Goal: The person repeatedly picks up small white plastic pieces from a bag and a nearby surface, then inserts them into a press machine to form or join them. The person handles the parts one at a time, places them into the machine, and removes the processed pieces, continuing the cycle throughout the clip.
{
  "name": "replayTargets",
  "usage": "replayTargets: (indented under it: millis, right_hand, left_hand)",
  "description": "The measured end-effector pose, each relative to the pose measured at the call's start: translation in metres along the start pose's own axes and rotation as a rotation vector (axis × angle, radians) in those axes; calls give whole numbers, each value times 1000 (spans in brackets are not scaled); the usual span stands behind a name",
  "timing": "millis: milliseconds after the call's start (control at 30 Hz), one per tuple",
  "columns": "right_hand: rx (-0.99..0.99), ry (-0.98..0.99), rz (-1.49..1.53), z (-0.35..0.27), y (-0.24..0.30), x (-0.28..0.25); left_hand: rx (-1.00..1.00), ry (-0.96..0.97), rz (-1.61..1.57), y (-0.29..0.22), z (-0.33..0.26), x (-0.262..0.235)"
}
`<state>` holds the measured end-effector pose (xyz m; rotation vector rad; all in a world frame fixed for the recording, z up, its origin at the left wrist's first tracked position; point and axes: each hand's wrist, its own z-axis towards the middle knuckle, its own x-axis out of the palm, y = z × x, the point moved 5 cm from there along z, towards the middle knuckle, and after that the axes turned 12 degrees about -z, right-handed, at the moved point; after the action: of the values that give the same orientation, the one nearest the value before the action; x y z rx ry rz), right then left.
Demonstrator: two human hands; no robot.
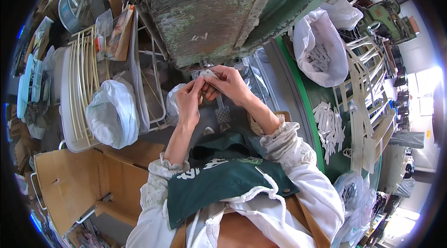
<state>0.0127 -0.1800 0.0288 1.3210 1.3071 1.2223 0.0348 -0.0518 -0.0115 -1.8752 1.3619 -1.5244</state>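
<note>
My left hand and my right hand meet just below the worn green machine. Between their fingertips is a small flat light-grey piece with a rounded end, which looks like metal. The fingers of both hands are closed on it. My fingers cover part of the piece, and its lower end is hidden. The underside of the machine, with a small metal fitting, is right beyond my fingertips.
On the right, a green-edged table bears a pile of flat pale strips. A white sack there contains similar strips. At left are a white bag and an open cardboard box. A patterned foot pedal lies below my hands.
</note>
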Motion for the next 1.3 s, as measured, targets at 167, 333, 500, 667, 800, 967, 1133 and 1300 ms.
replayTargets:
  millis: [167, 333, 500, 667, 800, 967, 1133, 1300]
  right_hand:
    - [97, -32, -10, 11, -2, -1]
    - [89, -32, -13, 6, -7, -4]
    - [214, 17, 110, 5, -27, 8]
    - [434, -199, -139, -11, -53, -41]
    - [66, -191, -957, 25, -69, -85]
    - [-170, -146, -1358, 85, -95, -80]
    - [-148, -111, -1370, 94, -104, -85]
    - [-123, -110, -1362, 97, -103, -85]
  left_hand:
    - [114, 15, 13, -12, 7, 6]
    - [191, -10, 198, -11, 16, 7]
    - [143, 61, 253, 5, 16, -14]
    - [566, -492, 748, -50, -31, -149]
    - [255, -1756, 901, -97, -83, -338]
    - [638, -794, 93, -103, 11, -424]
    - [641, -1491, 1299, -91, -28, -401]
    - [459, -590, 1266, -103, 26, -378]
